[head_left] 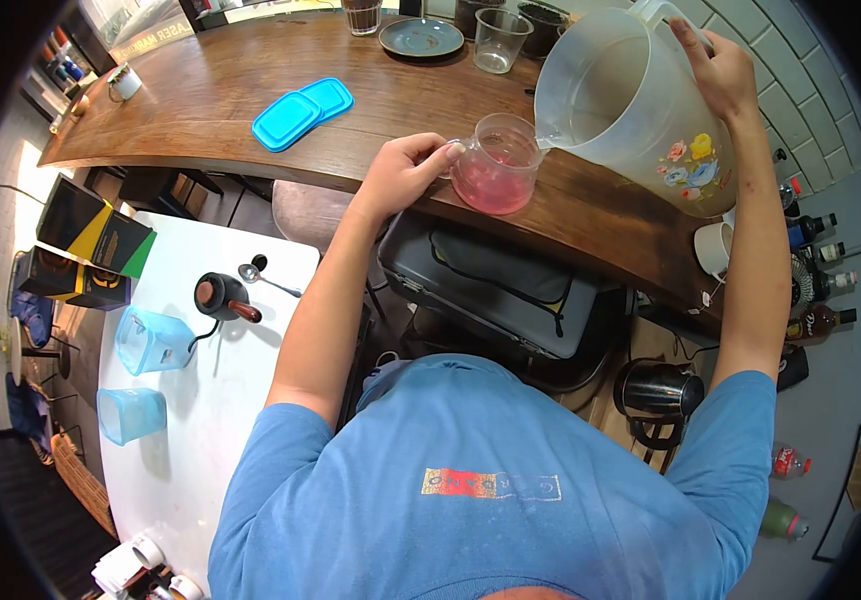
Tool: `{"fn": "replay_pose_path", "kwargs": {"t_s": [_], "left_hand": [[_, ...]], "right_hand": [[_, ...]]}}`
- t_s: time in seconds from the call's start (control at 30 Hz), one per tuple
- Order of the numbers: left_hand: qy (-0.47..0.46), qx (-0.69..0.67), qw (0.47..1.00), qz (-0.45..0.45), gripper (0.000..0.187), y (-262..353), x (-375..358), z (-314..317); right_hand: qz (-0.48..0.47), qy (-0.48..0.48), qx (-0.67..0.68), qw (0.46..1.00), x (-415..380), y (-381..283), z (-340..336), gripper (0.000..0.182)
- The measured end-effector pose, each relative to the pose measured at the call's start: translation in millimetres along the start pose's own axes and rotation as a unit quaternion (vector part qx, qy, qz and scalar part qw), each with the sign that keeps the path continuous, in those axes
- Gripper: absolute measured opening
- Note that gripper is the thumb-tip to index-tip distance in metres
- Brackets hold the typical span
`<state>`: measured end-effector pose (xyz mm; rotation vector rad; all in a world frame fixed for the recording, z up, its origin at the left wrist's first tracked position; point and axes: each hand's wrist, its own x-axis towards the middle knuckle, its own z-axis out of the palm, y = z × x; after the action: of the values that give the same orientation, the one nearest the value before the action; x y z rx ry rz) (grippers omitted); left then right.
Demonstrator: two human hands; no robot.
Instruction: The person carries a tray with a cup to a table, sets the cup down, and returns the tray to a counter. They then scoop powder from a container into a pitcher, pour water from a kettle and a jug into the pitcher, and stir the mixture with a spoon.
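Observation:
My left hand [406, 170] grips the handle of a clear glass mug [497, 165] that stands on the wooden counter [201, 110] and holds pink liquid. My right hand [719, 72] holds the handle of a large translucent plastic jug [631, 100] with a flower print. The jug is tilted, with its spout just over the mug's rim.
Two blue lids [301, 112], a grey plate [421, 38], a clear cup [501, 40] and dark cups lie further back on the counter. A white table [201, 400] at left carries two blue containers [151, 340], a small dark pot [221, 297] and a spoon. A kettle [659, 392] and bottles [821, 322] are at right.

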<state>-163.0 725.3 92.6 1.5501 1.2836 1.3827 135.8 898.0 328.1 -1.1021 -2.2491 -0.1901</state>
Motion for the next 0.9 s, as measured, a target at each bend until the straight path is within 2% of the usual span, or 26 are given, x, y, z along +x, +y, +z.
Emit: {"fn": "replay_pose_path", "kwargs": {"t_s": [0.5,0.87,0.9], "left_hand": [[0.003,-0.010,1.000,-0.004,0.024,2.2,-0.2,1.0],[0.006,0.002,1.000,-0.005,0.024,0.1,0.2,1.0],[0.017,-0.011,1.000,0.000,0.028,-2.2,0.5,1.6]], "right_hand": [[0.003,-0.006,0.039,0.999,-1.6,-1.6,-0.3,0.067],[-0.008,0.006,0.020,1.000,-2.5,-2.6,-2.1,0.069],[-0.007,0.004,0.017,1.000,-2.5,-2.9,-2.6,0.069]]}}
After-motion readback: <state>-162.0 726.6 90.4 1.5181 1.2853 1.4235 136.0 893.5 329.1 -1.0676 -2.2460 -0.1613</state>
